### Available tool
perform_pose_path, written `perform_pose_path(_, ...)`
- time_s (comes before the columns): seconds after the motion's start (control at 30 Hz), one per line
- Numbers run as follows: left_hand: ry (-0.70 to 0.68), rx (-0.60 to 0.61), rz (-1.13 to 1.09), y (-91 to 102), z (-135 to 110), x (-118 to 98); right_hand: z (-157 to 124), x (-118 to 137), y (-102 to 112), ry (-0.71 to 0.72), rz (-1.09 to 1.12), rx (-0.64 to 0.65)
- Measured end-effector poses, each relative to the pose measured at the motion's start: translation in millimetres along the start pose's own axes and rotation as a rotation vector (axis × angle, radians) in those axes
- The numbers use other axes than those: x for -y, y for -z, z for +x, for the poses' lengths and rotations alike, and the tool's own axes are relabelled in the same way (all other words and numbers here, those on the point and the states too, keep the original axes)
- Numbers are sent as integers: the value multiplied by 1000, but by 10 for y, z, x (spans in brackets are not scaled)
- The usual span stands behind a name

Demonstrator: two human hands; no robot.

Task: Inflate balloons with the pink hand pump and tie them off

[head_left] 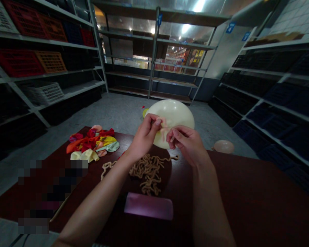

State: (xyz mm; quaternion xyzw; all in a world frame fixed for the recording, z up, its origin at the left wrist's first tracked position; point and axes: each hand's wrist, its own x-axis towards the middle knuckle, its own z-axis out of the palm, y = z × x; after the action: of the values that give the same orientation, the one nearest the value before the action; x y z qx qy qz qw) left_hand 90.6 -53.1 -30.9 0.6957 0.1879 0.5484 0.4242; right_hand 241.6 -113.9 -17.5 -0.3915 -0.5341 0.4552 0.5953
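Observation:
A large inflated pale cream balloon is just beyond my hands, above the far edge of the table. My left hand is closed, thumb and forefinger pinched together at the balloon's near left side. The fingers of my right hand are curled and closed close to the balloon's lower right; what they grip is too small to make out. The balloon's neck is not clearly visible. Below the hands lies a tangled heap of brown cord. Nearer me rests a shiny purple, box-like object.
Uninflated coloured balloons are piled on the dark table at left, above a pixelated area. A pale round balloon lies beyond the table at right. Shelves with red crates, metal racks and dark bins surround the floor.

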Motion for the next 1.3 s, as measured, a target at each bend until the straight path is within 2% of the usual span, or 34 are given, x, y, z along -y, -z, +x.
perform_pose_path(0.13,134,49,-137,46,10,18,-35,31,57,46,-62,57)
perform_pose_path(0.27,286,96,-299,123,27,-61,-44,30,114,5,-130,96)
perform_pose_path(0.47,428,46,-421,194,45,-224,-9,-30,56,-64,-277,-96)
perform_pose_path(0.67,394,31,-496,145,51,-181,7,3,-84,-24,-424,-193)
perform_pose_path(0.8,362,55,-467,156,49,-152,7,15,-112,-64,-277,-279)
perform_pose_path(0.9,349,41,-364,167,39,-157,-2,30,-144,-136,-134,-242)
perform_pose_path(1.0,347,50,-304,172,32,-164,-11,48,-185,-137,-83,-203)
perform_pose_path(1.3,372,113,-257,181,52,-204,-44,54,-193,-65,-303,-25)
